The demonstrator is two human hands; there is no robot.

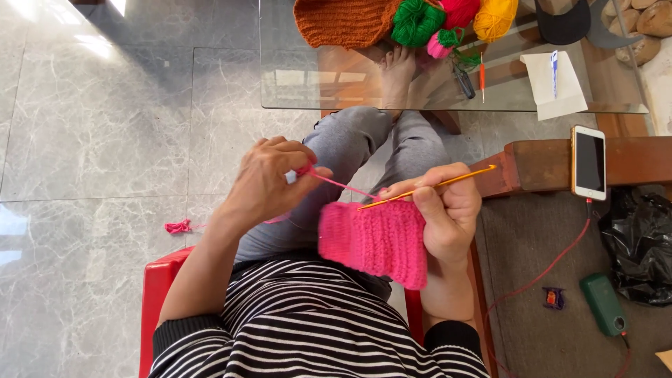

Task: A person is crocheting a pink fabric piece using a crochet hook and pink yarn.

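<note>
Pinching a thin orange crochet hook (427, 187), the right hand (448, 210) also clamps the pink rectangular crocheted panel (376, 241) hanging below its grip. Hook's long axis points left toward the left hand (269, 178), closed on the taut pink yarn strand (336, 183).

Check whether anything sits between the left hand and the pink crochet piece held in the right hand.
Nothing visible does. The left hand pinches the pink yarn strand, which runs through open air to the pink crochet piece. The right hand holds that piece and the orange crochet hook. Only the grey-trousered legs lie beneath.
</note>
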